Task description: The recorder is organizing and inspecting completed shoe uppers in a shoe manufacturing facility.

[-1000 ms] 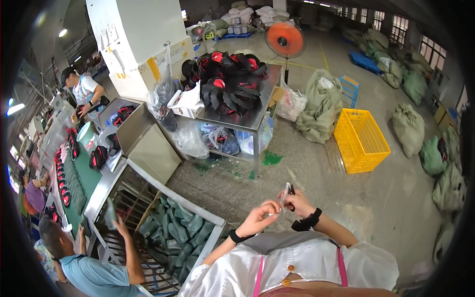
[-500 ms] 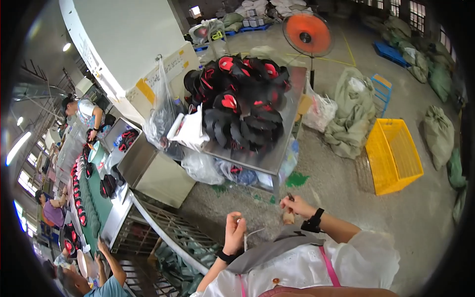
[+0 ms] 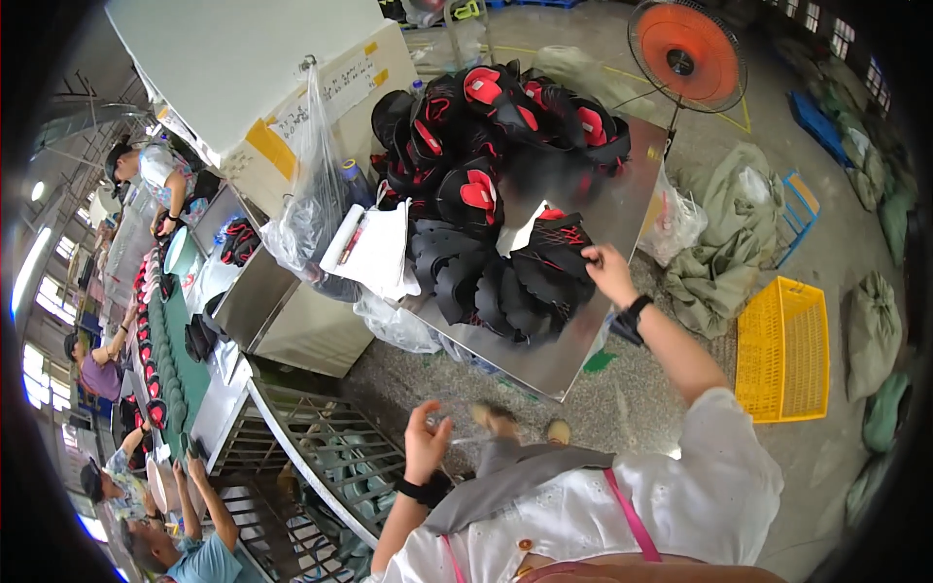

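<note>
A heap of black shoes with red linings (image 3: pixel 476 189) covers much of a metal-topped table (image 3: pixel 637 199). My right hand (image 3: pixel 610 277), arm stretched out, has its fingers closed at the near right edge of one black shoe with red lacing (image 3: pixel 552 248). A white sheet (image 3: pixel 520 231) stands against that shoe. Low in front of my body is my left hand (image 3: pixel 426 445), its fingers curled. A thin pale strand shows beside it; what lies inside the fingers is too small to make out.
White papers (image 3: pixel 374 251) lie at the table's left corner, beside a hanging clear plastic bag (image 3: pixel 309 194). A metal railing (image 3: pixel 311 452) runs at lower left. A yellow crate (image 3: pixel 782 350), sacks (image 3: pixel 734 228) and an orange fan (image 3: pixel 685 58) stand right. Co-workers line a shoe conveyor (image 3: pixel 185 379) far left.
My right hand has moved from in front of my body up and forward to the shoe on the table. My left hand has shifted slightly left. The view has moved nearer the table.
</note>
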Demonstrator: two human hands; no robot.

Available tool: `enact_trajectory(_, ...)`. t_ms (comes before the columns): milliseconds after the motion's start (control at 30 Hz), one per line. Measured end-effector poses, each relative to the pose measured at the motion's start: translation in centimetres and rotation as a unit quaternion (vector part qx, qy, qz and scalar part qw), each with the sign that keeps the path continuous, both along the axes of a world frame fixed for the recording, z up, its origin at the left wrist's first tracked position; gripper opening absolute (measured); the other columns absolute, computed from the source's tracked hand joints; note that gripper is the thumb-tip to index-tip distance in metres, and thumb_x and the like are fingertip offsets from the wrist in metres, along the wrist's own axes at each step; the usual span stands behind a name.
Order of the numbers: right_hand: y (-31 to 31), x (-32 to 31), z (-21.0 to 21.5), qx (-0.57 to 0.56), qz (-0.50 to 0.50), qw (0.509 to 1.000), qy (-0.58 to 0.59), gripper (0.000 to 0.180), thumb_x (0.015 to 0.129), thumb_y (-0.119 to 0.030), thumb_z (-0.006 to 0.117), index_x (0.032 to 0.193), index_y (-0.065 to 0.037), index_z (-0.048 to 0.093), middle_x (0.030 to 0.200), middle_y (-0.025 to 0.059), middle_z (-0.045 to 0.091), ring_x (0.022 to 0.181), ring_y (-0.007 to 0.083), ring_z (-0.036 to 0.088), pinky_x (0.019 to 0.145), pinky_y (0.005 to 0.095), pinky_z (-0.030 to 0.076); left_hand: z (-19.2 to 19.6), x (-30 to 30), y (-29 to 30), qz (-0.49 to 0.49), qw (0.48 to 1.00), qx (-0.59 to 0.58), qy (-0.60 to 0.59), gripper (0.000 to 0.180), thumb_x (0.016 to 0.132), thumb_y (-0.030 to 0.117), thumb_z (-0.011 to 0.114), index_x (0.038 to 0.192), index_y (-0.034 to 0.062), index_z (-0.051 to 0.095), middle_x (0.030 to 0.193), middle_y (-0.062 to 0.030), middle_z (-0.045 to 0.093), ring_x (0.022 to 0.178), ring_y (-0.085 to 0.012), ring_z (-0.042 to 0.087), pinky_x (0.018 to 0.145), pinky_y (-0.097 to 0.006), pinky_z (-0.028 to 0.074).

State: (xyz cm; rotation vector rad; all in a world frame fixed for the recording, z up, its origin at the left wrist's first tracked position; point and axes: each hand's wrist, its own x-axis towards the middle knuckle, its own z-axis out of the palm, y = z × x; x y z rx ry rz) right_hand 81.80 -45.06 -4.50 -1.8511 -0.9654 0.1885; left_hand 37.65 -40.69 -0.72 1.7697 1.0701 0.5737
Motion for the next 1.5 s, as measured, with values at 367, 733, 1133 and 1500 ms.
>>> enact_trajectory(367,22.6,3.2,3.0,-0.217,0.301,0.893,-0.256,0.035,0.062,-0.007,0.061,0.097,-0.011,0.063,0.101,0.0064,0.055,0.096,0.0264,0.055,0.082,0.0352,0.045,-5.3,6.2,17.0,-0.042,0.999,-0.022,0.017,0.079,0.067,0.032,0.076,0.125,-0.0021,0.035,0.117,-0.0219,0.048,0.107,-0.0339,0.048,0.080,-0.036,0.044)
enact_trajectory(733,27.2,1.9,-2.1,-0.306,0.308,0.789,-0.435,0.020,0.071,-0.013,0.055,0.090,-0.012,0.060,0.102,0.0103,0.050,0.082,0.0270,0.058,0.069,0.0389,0.050,5.0,12.1,23.6,-0.194,0.949,0.247,0.006,0.064,0.062,0.017,0.075,0.116,0.0024,0.045,0.126,-0.0138,0.044,0.070,-0.0298,0.060,0.053,-0.034,0.049)
enact_trajectory(1133,27.4,0.3,6.2,-0.142,0.256,0.956,-0.023,0.014,0.080,-0.016,0.058,0.091,-0.008,0.054,0.071,0.0111,0.059,0.060,0.0250,0.061,0.055,0.0362,0.046,4.1,20.8,29.8,-0.290,0.868,0.307,0.263,0.078,0.060,0.051,0.071,0.109,-0.0023,0.043,0.106,-0.0142,0.048,0.062,-0.0283,0.062,0.053,-0.035,0.051)
enact_trajectory(1500,26.9,-2.3,6.8,-0.232,0.531,0.804,-0.131,0.023,0.079,-0.021,0.060,0.092,-0.003,0.053,0.080,0.0199,0.058,0.073,0.0353,0.058,0.063,0.0399,0.046,6.4,19.5,27.8,-0.273,0.879,0.335,0.202,0.094,0.057,0.040,0.078,0.128,0.0021,0.028,0.131,-0.0228,0.032,0.072,-0.0320,0.062,0.059,-0.037,0.052)
